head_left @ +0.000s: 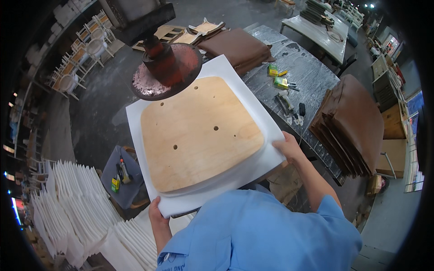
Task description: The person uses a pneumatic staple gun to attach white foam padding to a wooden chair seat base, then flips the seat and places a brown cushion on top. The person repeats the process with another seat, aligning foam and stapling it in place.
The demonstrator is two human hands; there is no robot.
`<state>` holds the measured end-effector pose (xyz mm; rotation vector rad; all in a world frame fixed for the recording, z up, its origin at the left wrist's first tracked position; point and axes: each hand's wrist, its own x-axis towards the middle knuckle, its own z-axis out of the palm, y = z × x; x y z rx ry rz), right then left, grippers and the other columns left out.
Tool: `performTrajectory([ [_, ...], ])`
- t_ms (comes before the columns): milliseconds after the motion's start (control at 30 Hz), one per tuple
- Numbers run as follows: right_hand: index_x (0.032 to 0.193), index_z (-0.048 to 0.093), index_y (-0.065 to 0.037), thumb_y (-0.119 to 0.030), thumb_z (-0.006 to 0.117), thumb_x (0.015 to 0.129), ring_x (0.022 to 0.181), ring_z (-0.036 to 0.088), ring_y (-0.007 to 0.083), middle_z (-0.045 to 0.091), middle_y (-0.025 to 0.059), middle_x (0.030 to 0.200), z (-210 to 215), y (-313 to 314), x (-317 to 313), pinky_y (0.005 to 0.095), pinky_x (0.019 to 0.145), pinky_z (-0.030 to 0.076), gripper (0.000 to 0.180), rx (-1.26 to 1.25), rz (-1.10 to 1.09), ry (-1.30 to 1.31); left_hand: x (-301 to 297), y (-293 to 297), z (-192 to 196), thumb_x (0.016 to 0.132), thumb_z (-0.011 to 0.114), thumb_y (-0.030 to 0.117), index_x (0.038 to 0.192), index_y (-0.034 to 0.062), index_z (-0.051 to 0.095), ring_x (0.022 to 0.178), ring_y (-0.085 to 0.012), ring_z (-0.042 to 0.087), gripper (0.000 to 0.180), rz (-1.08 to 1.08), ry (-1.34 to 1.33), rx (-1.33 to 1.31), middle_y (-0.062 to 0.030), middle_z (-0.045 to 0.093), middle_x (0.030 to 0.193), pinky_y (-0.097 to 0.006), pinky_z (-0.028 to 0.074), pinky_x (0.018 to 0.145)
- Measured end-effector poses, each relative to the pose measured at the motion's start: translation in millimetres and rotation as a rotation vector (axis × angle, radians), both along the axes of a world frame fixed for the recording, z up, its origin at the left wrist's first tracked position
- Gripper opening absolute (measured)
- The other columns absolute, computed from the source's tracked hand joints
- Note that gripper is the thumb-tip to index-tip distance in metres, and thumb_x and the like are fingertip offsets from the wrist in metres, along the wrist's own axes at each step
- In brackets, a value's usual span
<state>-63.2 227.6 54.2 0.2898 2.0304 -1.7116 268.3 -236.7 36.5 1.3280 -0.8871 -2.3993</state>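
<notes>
A pale plywood seat board (194, 135) with rounded corners and several drilled holes lies on a white foam-like sheet (257, 169), which sticks out past it all round. My left hand (158, 212) grips the sheet's near left corner. At the right-hand corner, my right hand (288, 147) is closed on the sheet's edge, thumb on top. Above the far edge of the board hangs a round, worn metal press disc (185, 65) on a red-and-black shaft. Whether disc and board touch cannot be told. What supports the sheet is mostly hidden.
Stacked white sheets (77, 203) stand at lower left, beside a grey-topped stool (117, 171) with tools. To the right, a plastic-covered table (307, 67) carries small boxes and a stapler-like tool (285, 104). Brown upholstery pieces (355, 122) are piled at its near end.
</notes>
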Motion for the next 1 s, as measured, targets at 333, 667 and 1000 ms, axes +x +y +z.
performTrajectory([
  [333, 0.129, 0.074, 0.004, -0.004, 0.075, 0.094, 0.098, 0.076, 0.0193, 0.08, 0.0101, 0.112, -3, 13, -2, 0.0372, 0.092, 0.06, 0.037, 0.127, 0.159, 0.018, -3, 0, 5, 0.104, 0.07, 0.0, 0.153, -0.0069, 0.054, 0.121, -0.0365, 0.075, 0.052, -0.107, -0.226, -0.327, -0.0236, 0.07, 0.144, -0.048, 0.064, 0.101],
  [667, 0.153, 0.056, -0.002, -0.016, 0.064, 0.113, 0.087, 0.083, 0.0264, 0.078, 0.0201, 0.124, 37, 17, -2, 0.0396, 0.072, 0.072, 0.043, -0.241, 0.097, -0.453, -53, 97, 54, 0.083, 0.095, 0.017, 0.153, 0.0174, 0.062, 0.168, -0.052, 0.023, 0.078, -1.183, 0.049, -1.835, -0.0247, 0.034, 0.179, -0.074, 0.019, 0.132],
  [1000, 0.151, 0.044, 0.014, -0.007, 0.05, 0.114, 0.103, 0.083, 0.0361, 0.073, 0.0331, 0.126, 28, -16, 15, 0.0433, 0.082, 0.074, 0.043, -0.503, -0.24, -0.467, -111, 111, 27, 0.084, 0.068, 0.001, 0.127, -0.0037, 0.069, 0.151, -0.0544, 0.052, 0.043, -1.111, 0.249, -1.949, -0.0224, 0.059, 0.165, -0.067, 0.033, 0.126],
])
